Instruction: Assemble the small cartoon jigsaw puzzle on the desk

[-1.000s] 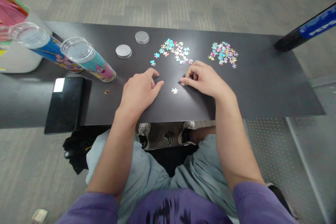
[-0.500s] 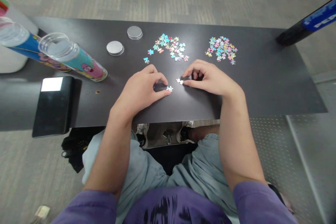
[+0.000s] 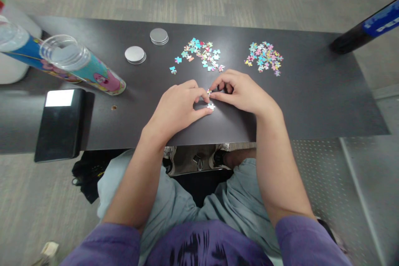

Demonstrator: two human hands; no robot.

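Observation:
Over the front middle of the dark table, my left hand (image 3: 183, 104) has its thumb and index finger closed on a small pale jigsaw piece (image 3: 211, 107). Right beside it, my right hand (image 3: 238, 90) pinches another jigsaw piece (image 3: 208, 91) between thumb and fingertips, just beyond the first. The two pieces lie close together; whether they touch I cannot tell. Behind my hands is a loose pile of jigsaw pieces (image 3: 202, 54), with a few strays at its left. A second, denser pile (image 3: 264, 57) of pieces lies farther right.
Two stacks of round lids, one nearer (image 3: 135, 54) and one farther (image 3: 158, 36), are left of the piles. Clear-topped cartoon tubes (image 3: 99, 75) stand at the left, behind a black device (image 3: 59, 122) at the table's front edge. A dark blue cylinder (image 3: 368, 29) stands back right.
My left hand has moved right with its piece. My right hand has moved slightly left, turning its piece, so both pieces are now nearly together.

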